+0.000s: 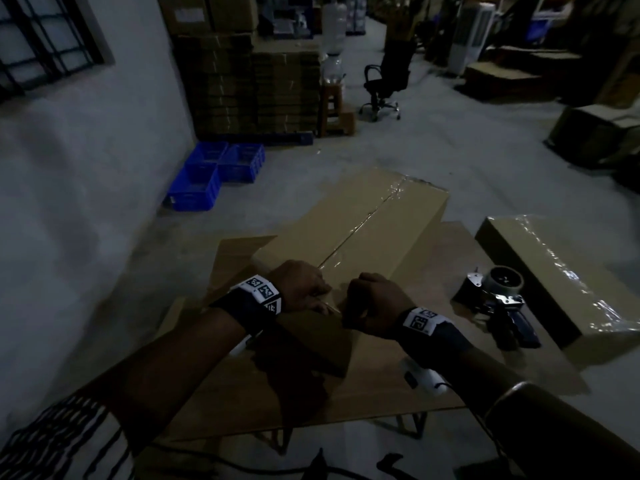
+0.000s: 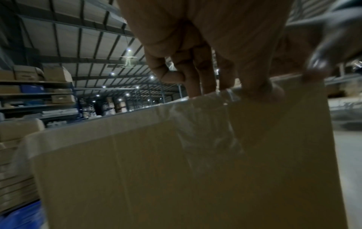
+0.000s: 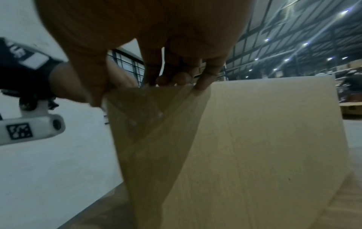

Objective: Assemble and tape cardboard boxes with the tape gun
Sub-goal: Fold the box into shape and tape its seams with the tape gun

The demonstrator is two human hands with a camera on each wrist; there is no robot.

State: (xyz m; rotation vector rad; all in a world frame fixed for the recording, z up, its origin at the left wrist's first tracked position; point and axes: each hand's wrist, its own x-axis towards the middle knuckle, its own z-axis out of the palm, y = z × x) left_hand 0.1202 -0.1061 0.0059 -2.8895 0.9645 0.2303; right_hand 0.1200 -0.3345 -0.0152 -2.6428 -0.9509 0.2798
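Note:
A long cardboard box (image 1: 363, 216) lies on the table, a clear tape strip running along its top seam. My left hand (image 1: 304, 285) grips the box's near top edge; in the left wrist view its fingers (image 2: 195, 74) curl over the edge and the thumb presses the tape (image 2: 205, 124) onto the end face of the box (image 2: 137, 170). Just to the right, my right hand (image 1: 367, 299) pinches the loose tape end (image 3: 149, 117) at the corner of the box (image 3: 264, 131). The tape gun (image 1: 498, 299) lies on the table to the right, untouched.
A second taped box (image 1: 568, 271) lies at the table's right edge, past the tape gun. A cardboard sheet (image 1: 381, 393) covers the table. On the floor stand blue crates (image 1: 214, 174), stacks of flat cardboard (image 1: 249, 84) and an office chair (image 1: 384, 88).

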